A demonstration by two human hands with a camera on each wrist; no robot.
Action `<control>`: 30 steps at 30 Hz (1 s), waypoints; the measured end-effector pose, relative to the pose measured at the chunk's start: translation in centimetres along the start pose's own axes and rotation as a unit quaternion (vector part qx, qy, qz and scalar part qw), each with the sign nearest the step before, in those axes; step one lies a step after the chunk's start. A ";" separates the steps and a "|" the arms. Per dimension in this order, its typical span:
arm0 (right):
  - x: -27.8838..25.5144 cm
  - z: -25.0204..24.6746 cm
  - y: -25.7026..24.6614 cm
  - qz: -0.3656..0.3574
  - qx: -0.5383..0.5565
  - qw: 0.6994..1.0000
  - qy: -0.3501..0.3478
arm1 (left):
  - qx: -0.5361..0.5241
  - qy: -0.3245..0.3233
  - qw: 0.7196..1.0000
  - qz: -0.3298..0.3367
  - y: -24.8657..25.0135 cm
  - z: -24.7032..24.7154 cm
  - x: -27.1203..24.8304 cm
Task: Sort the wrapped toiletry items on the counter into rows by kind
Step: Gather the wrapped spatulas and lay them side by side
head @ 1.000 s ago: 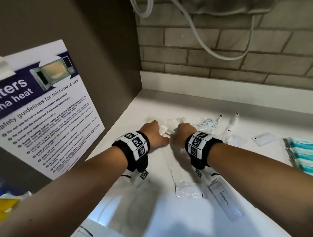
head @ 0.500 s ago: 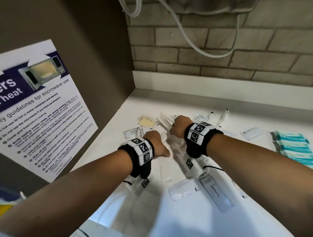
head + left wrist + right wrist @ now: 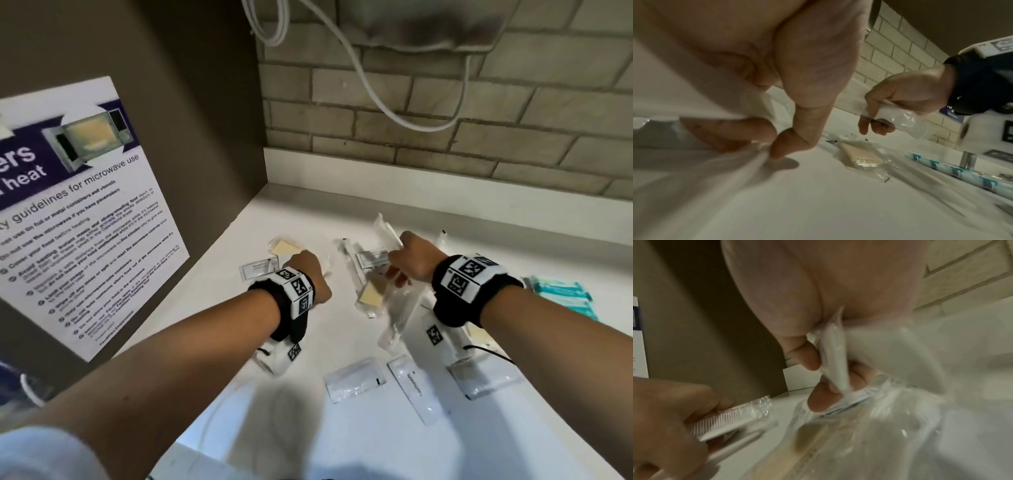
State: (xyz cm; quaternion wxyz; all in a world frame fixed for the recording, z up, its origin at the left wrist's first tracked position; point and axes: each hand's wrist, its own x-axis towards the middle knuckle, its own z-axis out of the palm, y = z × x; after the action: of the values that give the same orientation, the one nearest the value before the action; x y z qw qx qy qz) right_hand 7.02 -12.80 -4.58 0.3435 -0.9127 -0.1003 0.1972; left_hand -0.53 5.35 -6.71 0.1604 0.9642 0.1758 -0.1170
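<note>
Gripping wrapped items, both hands: left (image 3: 310, 274) a comb (image 3: 725, 421), right (image 3: 412, 260) a clear packet (image 3: 388, 233).

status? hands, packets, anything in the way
Left hand grips wrapped comb. Right hand pinches long clear packet, lifted. Unsorted pile under right hand; nothing blocking.

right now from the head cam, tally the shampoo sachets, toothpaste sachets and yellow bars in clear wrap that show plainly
shampoo sachets: 2
toothpaste sachet: 1
yellow bars: 2, a third may be half hidden
total: 5
</note>
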 end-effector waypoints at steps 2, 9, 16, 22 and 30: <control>0.0 0.3 0.5 0.003 0.006 1.000 0.008 | -0.022 0.022 1.000 -0.003 0.3 -0.2 0.3; -0.1 0.1 2.0 0.017 0.001 0.998 0.066 | -0.154 0.043 0.987 0.019 2.7 -1.4 2.8; -0.4 -2.9 4.8 0.044 0.013 0.989 0.139 | -0.335 0.008 0.940 0.068 5.9 -0.2 3.8; 0.5 -2.8 6.1 0.060 0.021 0.990 0.129 | -0.100 -0.043 0.966 0.233 7.6 2.2 3.7; 1.6 -1.9 6.6 0.059 -0.011 0.992 0.109 | 0.003 -0.104 0.970 0.220 4.9 0.6 5.3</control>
State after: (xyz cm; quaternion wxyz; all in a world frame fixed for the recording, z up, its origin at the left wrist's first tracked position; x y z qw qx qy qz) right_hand 9.61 -18.31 -8.12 0.3304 -0.9367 -0.0101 0.1151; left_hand 6.00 2.36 -7.43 0.1967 0.9623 -0.0587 -0.1786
